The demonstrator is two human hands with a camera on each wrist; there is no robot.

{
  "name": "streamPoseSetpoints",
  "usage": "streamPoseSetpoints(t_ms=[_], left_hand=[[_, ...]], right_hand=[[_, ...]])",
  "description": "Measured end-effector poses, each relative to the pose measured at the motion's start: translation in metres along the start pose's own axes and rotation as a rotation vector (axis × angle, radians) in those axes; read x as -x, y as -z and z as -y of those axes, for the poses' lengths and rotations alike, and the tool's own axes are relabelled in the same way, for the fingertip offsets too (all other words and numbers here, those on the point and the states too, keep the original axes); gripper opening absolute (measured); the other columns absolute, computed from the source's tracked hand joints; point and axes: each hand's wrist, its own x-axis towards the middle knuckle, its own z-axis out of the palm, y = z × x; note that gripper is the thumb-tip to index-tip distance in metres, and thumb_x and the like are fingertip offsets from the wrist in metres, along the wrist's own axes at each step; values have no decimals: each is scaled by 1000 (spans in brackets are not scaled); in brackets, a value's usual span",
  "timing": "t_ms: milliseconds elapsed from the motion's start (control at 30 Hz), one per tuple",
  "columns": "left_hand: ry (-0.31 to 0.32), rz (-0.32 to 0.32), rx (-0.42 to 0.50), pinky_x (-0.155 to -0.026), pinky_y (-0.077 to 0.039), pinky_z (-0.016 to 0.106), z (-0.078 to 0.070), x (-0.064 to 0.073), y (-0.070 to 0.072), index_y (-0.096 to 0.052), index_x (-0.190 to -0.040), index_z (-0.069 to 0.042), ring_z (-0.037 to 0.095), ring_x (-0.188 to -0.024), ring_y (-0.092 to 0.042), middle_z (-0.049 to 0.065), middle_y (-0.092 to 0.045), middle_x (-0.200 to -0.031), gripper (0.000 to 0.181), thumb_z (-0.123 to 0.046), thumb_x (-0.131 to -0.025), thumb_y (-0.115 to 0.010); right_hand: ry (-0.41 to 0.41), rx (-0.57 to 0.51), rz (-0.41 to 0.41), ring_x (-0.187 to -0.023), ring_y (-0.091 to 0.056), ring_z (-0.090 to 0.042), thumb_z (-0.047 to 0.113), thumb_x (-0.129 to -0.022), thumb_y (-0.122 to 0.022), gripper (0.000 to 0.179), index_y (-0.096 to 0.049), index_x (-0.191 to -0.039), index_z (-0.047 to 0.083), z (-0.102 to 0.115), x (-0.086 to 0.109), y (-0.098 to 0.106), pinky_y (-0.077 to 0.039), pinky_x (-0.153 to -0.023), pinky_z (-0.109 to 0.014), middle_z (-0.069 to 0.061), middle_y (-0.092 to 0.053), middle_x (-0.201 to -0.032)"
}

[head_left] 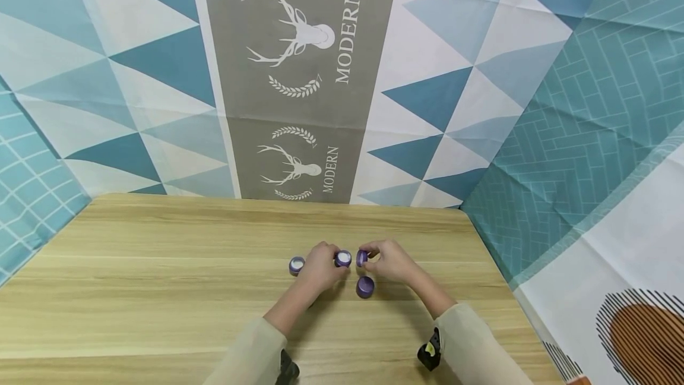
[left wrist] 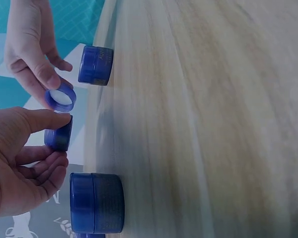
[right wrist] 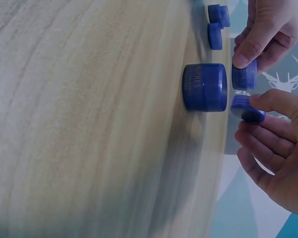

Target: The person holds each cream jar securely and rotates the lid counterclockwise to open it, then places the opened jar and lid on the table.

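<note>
Two bare hands work over a wood-grain table. Left hand: thumb and fingers clamped on a small purple jar, held above the surface; its pale round top shows in the head view, lettering on its side in the right wrist view. Right hand: thumb and fingers clamped on the edge of a purple lid, pale inside visible from the left wrist, remaining fingers loosely bent. Lid and jar sit near each other, a narrow gap between them in the head view. A capped purple jar stands upright on the table, on the wearer's side of the lid. A pale-topped purple piece lies left of the left hand; cannot tell whether jar or upturned lid. Left wrist view: a larger-looking jar stands close to that camera, another item behind it mostly hidden
</note>
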Motion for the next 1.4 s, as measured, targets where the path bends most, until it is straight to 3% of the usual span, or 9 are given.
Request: streamPoseSetpoints(t_ms=[533,733,967,1400], left_hand=[[29,12,-85,-71,-50,36,7,-8,-14,-65,-82,1,21,-74,-54,10,-57,-80,22,-13,-70,-77],[53,32,-120,-70,-50,36,7,-10,-15,-64,-81,0,21,-73,-54,10,-57,-79,22,-13,-70,-77],[55,43,-121,-68,-50,34,2,-11,-12,-65,-81,0,19,-72,-52,9,-56,-78,22,-13,-69,-78],[29,46,-126,-67,-49,32,4,-14,-12,-65,-77,-1,18,-70,-52,8,-57,-76,23,-16,-67,-80]], right_hand=[[18,-49,10,-90,-64,-22,16,-85,-67,34,-64,-115,0,-19,-4,-16,-52,-74,-27,-13,-66,-114],[18,-60,13,-89,-65,-22,16,-85,-67,34,-64,-116,1,-21,-4,-17,-53,-72,-25,-13,-67,-113],[22,-59,23,-84,-63,-17,16,-84,-69,33,-66,-113,1,-23,-5,-18,-50,-65,-20,-11,-69,-107],[-66,-78,32,-73,-54,-12,10,-79,-71,29,-66,-106,1,-26,-7,-18,-46,-57,-22,-4,-62,-83]])
